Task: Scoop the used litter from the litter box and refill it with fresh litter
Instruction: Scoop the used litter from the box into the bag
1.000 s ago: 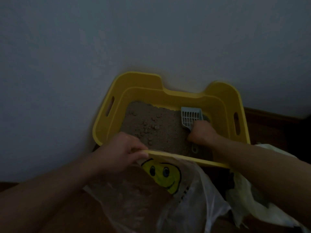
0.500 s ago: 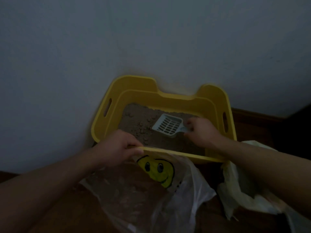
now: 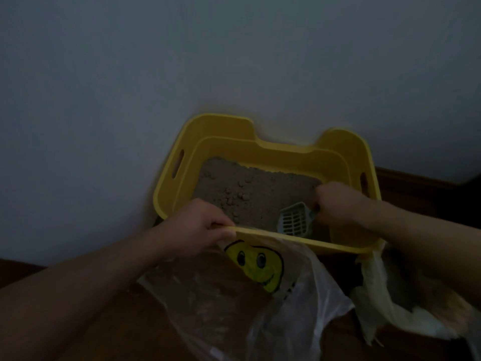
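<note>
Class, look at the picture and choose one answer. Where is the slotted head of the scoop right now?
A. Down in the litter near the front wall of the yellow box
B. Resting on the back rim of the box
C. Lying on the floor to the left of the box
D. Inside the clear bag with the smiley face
A: the scoop, held in the right hand, sits in the litter just behind the front rim of the yellow box.

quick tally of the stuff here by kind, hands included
litter box: 1
scoop: 1
plastic bags: 2, smiley bag and pale bag
hands: 2, left hand and right hand
total: 6
</note>
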{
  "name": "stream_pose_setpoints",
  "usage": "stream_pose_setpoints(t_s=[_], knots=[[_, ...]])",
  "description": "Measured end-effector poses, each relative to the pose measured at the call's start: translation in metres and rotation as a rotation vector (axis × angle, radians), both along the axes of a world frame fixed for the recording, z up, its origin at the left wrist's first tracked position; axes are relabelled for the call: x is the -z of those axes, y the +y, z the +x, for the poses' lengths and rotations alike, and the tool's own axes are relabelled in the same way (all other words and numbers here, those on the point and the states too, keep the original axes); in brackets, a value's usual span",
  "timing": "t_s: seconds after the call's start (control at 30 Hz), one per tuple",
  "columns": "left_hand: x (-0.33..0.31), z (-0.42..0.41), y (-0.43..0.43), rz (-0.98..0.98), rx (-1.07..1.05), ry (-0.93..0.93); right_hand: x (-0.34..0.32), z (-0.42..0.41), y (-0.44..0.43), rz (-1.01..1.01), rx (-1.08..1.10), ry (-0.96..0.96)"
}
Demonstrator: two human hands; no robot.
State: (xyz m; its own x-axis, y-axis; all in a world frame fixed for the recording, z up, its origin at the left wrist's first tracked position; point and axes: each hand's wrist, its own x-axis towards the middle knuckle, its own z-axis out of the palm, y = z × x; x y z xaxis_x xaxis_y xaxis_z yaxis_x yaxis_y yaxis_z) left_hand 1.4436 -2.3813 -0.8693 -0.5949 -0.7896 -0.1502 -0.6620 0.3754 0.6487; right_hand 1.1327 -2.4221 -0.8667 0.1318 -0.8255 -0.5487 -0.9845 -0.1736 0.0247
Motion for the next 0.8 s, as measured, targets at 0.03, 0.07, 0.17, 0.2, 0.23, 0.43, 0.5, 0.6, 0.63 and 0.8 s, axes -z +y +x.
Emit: stream_pose_setpoints(t_s=[0.03,0.07,0.17,0.2,0.23,0.43,0.5,0.6,0.63,0.8], knots=[[0.0,0.001,0.0,-0.003,0.0,0.002,0.006,0.005,0.0,0.0,-0.003,-0.038],[0.001,0.001,0.0,-0.001,0.0,0.005,0.013,0.01,-0.001,0.0,-0.004,-0.074],[0.001,0.002,-0.001,-0.002,0.017,-0.005,0.026,0.031,-0.006,-0.008,-0.017,-0.182],[0.0,0.001,-0.001,-0.009,0.027,-0.013,0.031,0.039,-0.009,-0.01,-0.027,-0.21],[0.0,0.001,-0.001,-0.013,0.035,-0.017,0.036,0.048,-0.012,-0.009,-0.037,-0.24],[0.002,0.003,-0.002,-0.017,0.038,-0.024,0.056,0.103,-0.032,-0.007,-0.104,-0.34],[0.002,0.002,-0.001,-0.021,0.042,-0.02,0.059,0.116,-0.037,-0.013,-0.11,-0.358],[0.001,0.001,-0.001,0.004,0.026,-0.011,0.067,0.129,-0.041,-0.001,-0.082,-0.408],[0.001,0.001,-0.001,0.012,0.019,-0.008,0.069,0.132,-0.041,0.006,-0.063,-0.426],[0.0,0.0,0.001,0.004,0.001,-0.014,0.074,0.126,-0.041,0.034,0.026,-0.537]])
